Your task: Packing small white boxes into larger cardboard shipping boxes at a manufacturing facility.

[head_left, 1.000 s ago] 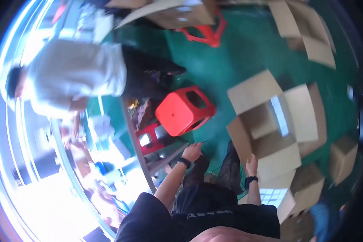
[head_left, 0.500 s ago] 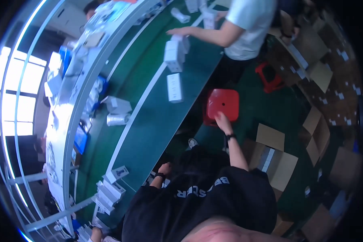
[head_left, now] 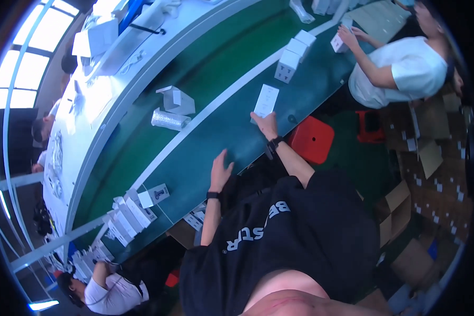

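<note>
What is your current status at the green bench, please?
Right hand touching near end of white box, grip unclear. Left hand open, nothing held, over green bench. Row of boxes just beyond white box.

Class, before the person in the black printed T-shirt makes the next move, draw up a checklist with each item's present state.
1. Right hand touching the white rectangular carton: ok, at the end nearer the person.
2. Grip firm: cannot tell.
3. Left hand free: ok, open, holding nothing.
4. Both hands on the carton: not ok; the left is apart from it.
5. Carton separate from the group of white boxes farther along the green tabletop: ok, a gap shows.
6. Carton's contents: cannot tell.
</note>
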Tool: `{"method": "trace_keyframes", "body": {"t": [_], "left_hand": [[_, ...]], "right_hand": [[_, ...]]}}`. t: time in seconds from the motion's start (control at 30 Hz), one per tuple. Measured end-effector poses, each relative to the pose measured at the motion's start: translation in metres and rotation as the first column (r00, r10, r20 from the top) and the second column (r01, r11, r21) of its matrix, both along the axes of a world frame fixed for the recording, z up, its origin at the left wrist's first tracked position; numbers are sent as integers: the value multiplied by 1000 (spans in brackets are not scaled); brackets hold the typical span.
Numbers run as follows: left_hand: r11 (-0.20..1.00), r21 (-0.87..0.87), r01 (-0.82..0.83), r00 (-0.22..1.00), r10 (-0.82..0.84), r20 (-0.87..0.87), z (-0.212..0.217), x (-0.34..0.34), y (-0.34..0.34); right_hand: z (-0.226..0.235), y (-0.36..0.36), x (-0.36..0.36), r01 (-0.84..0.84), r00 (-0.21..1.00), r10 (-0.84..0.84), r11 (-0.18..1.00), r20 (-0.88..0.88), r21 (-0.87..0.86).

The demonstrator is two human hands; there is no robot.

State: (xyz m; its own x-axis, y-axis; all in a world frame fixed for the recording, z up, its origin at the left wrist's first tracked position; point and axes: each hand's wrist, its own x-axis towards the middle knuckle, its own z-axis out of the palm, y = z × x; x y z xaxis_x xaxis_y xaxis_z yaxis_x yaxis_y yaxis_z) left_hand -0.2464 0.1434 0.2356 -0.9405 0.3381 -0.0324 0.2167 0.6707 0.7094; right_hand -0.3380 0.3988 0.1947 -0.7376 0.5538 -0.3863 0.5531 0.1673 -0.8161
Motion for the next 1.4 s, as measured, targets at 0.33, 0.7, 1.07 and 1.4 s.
{"method": "trace_keyframes", "body": {"t": [0.33,0.7,1.07,1.4], "left_hand": [[989,-107,-100,994,104,32,51,-106,120],[966,138,-220,966,197,165,32,-165,137],[972,52,-228,969,222,106,43,-180,175],[995,96,3,997,5,-81,16,-204,267]], "right_hand": [[81,96,-20,-664,748,663,748,35,11],[56,336,-215,-441,616,688,-104,385,891],[87,355,-221,-558,520,728,-106,447,823],[71,399,-238,-638,415,836,-14,358,770]]}}
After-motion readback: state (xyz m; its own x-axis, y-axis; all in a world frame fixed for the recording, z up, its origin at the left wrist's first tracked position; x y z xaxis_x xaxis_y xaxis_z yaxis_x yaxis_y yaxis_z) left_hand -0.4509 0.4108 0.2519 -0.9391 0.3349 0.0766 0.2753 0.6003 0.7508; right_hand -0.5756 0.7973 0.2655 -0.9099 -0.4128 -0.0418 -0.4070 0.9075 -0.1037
